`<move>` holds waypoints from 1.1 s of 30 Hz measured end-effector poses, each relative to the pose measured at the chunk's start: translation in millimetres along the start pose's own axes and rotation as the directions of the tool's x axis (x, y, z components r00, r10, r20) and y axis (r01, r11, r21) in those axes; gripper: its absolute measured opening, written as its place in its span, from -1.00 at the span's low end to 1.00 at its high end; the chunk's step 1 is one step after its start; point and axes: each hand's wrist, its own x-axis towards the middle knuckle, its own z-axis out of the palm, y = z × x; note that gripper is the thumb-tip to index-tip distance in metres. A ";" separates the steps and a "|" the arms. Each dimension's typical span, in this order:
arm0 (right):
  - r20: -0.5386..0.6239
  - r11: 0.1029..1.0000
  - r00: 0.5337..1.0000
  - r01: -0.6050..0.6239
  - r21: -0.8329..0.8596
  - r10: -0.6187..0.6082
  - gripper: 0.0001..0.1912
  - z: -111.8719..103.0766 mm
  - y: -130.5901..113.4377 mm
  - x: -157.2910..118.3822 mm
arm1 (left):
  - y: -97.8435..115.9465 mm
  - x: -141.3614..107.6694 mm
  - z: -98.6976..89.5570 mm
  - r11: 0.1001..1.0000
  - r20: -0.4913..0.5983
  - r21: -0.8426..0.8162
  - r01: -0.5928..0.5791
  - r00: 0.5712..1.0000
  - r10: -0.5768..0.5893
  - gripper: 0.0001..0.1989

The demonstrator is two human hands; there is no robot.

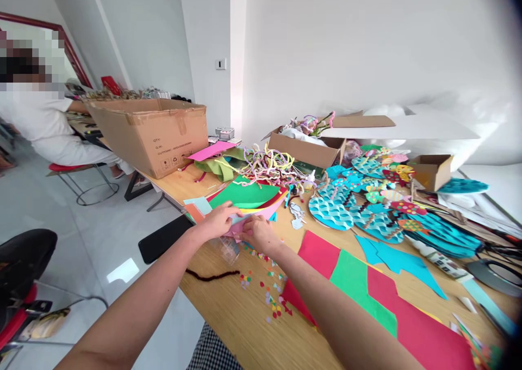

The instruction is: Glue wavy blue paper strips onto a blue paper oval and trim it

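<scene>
A stack of coloured craft sheets [248, 193], green on top with red, yellow and pink below, lies near the table's front edge. My left hand [220, 220] is closed on the near edge of the stack, where pink and pale blue sheets show. Close beside it, my right hand [261, 234] has its fingers bent around the same edge. The fingertips of both hands are partly hidden. Under them lies a clear plastic bag [227, 250]. Small coloured cut-out pieces [275, 299] are scattered nearer me, beside a dark brown pipe cleaner [212, 276].
A large cardboard box [171, 136] stands at the back left. Pipe cleaners [265, 163] are heaped behind the stack. Red and green sheets [354, 283], blue wave-patterned discs [330, 212] and a tape roll [495, 276] lie to the right. A black phone-like slab [165, 239] juts past the table's edge.
</scene>
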 end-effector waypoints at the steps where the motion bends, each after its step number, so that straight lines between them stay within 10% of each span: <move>1: 0.004 1.000 1.000 0.004 0.001 -0.004 -0.69 -0.9 0.1 0.0 | 0.8 -0.6 -1.2 1.000 -0.002 -0.025 -0.018 1.000 0.018 -0.50; 8: 0.020 1.000 1.000 -0.015 -0.016 0.016 -0.75 -3.1 -2.0 0.9 | 8.2 -7.1 -8.1 0.984 -0.077 -0.162 -0.071 0.995 0.059 -0.20; 20: 0.041 0.998 0.998 -0.053 -0.042 0.055 -0.68 -6.6 -5.8 3.8 | -14.9 -11.4 6.2 0.955 -0.112 -0.260 0.144 0.978 -0.178 -0.63; 33: 0.000 0.998 0.998 -0.065 -0.025 0.065 -0.74 -4.2 -5.2 1.0 | -5.2 -17.0 3.9 0.980 -0.108 -0.192 0.051 0.991 -0.072 -0.74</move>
